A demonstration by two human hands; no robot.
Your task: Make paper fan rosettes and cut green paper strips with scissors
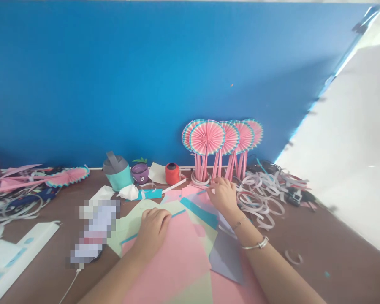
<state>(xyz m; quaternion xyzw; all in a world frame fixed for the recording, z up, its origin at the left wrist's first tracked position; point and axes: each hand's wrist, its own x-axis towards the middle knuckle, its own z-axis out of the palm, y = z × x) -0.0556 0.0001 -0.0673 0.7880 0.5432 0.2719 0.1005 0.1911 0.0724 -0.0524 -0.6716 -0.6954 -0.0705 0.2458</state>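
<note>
Head-worn view, looking forward and down, close above a brown desk (351, 278), facing a blue panel (129, 76)

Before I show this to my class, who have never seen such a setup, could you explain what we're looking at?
There is no machine here, just a person's two bare hands. The single picture comes from a camera worn on the head, looking forward and down. The left hand rests on a pink sheet. The right hand is near the sticks of the round pink paper fans; whether its fingers hold anything is hard to tell. Also on the brown table are a teal cup, a red spool and curled whitish strips.
</note>
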